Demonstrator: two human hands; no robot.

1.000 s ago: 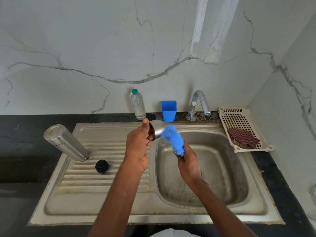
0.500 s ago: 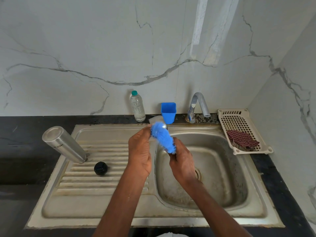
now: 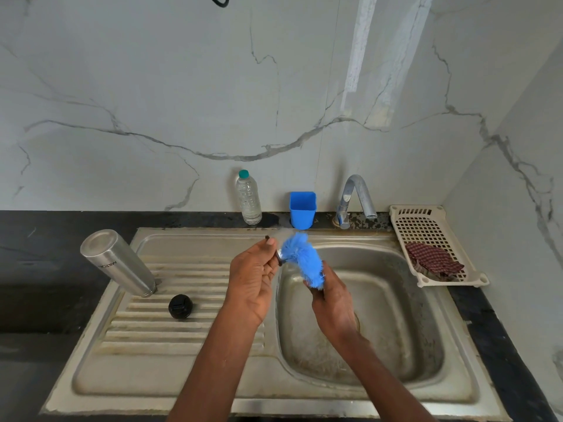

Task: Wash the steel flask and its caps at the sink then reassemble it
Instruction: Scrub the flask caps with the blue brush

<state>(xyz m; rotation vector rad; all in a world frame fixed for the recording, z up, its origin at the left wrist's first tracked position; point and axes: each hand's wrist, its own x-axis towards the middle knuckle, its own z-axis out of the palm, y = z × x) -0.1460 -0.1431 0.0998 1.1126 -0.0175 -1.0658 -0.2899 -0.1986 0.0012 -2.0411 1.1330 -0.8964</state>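
Over the sink [image 3: 213,373], left hand [image 3: 254,281] is gripping one cap [image 3: 278,257], right hand [image 3: 330,300] is gripping one brush [image 3: 301,258]; one flask [image 3: 118,263] and one black cap [image 3: 180,306] are lying on the drainboard; a basket [image 3: 426,220] is holding one cloth [image 3: 432,260].

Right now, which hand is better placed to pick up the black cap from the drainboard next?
Probably the left hand: the black cap lies on its side, while the right hand grips the blue brush over the basin.
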